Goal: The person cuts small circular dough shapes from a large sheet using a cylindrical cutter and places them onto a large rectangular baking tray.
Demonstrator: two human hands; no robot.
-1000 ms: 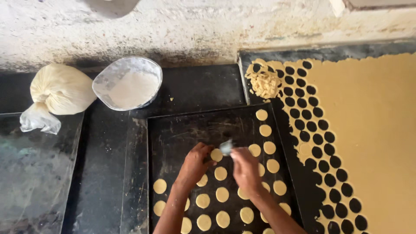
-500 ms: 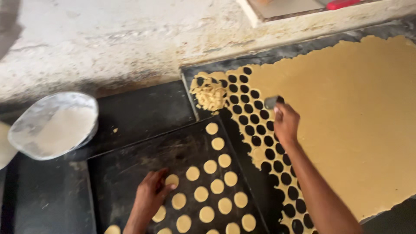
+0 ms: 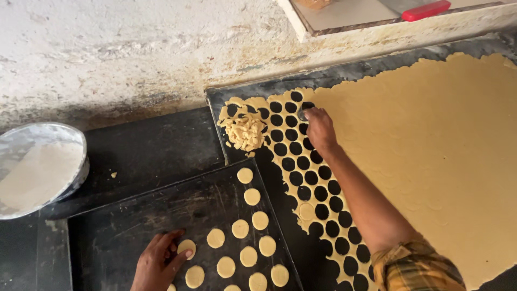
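Right hand has moved from the baking tray to the rolled dough sheet, closed around a round cutter; left hand, fingers spread, presses a dough disc.

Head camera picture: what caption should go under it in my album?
Right hand presses a small round cutter into the rolled dough sheet while the left hand rests on the dark tray of dough rounds.
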